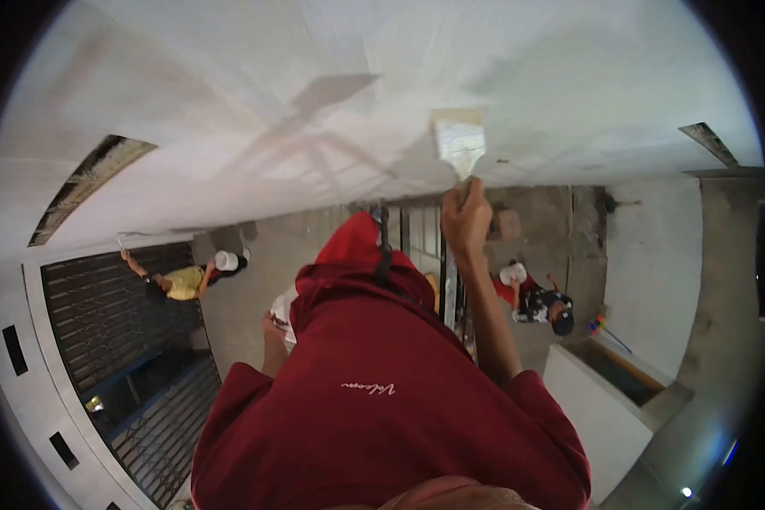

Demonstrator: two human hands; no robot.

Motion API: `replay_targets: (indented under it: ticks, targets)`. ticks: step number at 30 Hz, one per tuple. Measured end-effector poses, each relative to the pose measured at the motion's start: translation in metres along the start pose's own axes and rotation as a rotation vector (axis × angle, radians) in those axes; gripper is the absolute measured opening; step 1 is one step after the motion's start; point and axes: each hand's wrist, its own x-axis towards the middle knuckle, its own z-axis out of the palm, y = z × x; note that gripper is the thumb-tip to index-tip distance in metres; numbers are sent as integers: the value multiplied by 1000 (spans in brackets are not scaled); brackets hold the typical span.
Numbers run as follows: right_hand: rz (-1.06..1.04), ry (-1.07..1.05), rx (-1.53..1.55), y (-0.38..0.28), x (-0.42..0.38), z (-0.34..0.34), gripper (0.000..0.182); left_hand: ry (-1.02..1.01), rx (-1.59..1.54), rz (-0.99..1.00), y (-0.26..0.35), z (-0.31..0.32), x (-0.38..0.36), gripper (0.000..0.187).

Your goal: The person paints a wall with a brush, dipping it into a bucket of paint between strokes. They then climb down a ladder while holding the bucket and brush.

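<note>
A wide, flat paintbrush (461,140) with pale, paint-coated bristles is gripped by the handle in my right hand (467,212), fingers wrapped round it. Its bristles point up against the whitish wall (382,51), where the brush casts a shadow. Low at my left side, my left hand (274,327) is closed at the edge of a white container (286,308). My dark red shirt hides most of that container and part of the hand.
Below me stand the dark rails of a ladder (405,228). On the floor, one person in yellow (184,283) holds a white bucket (225,261); another in a patterned top (540,304) holds a white bucket (512,273). A slatted gate (110,297) is at left, a white-sided basin (591,408) at right.
</note>
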Motion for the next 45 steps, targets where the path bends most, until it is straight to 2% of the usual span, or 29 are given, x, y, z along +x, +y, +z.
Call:
replay_targets:
  ticks: [1,2,4,6,9,12,14,18,21,25,27,31,34,35,36,38,41,45]
  targets:
    - [-2,61,-40,18,-5,-12,18,67,-71,27,-3,1,-3,30]
    - [-10,114,-72,34,-8,-17,17,-49,125,201,-9,-6,-5,29]
    - [28,202,-83,60,-20,-21,14,65,-102,1,-5,-1,-20,29]
    - [91,217,-139,71,-36,-27,14,32,-137,31,-7,-3,-38,25]
    - [260,202,-180,82,-54,-19,13,-13,-155,56,-6,-13,-46,28]
    - [310,229,-172,76,-51,-24,18,-19,-169,111,-5,-24,-54,32]
    - [259,297,-184,79,-51,-24,22,-75,-164,159,-5,-25,-59,32]
    - [271,300,-317,95,-50,-22,32,-8,-178,135,-9,-34,-52,32]
    - [314,317,-257,98,-51,-18,39,31,-155,115,-11,-34,-36,32]
    - [454,272,-136,100,-49,-16,37,91,-99,94,-7,-39,-28,33]
    - [432,272,-156,95,-50,-18,36,133,-58,92,-5,-53,-28,32]
    - [404,333,-141,105,-51,-11,40,198,-54,216,13,-59,-26,32]
    - [286,339,-126,136,-57,-8,36,270,-120,314,27,-41,-29,37]
    - [248,358,-115,128,-57,-11,35,240,-122,329,30,-37,-30,37]
    - [212,378,-102,115,-54,-13,35,211,-123,347,35,-29,-24,37]
    - [482,280,63,86,-51,-20,31,183,-104,313,43,-20,-16,33]
    - [455,258,39,101,-58,-17,32,108,87,343,42,-12,26,30]
    - [396,249,160,101,-60,-18,33,66,126,334,48,21,91,28]
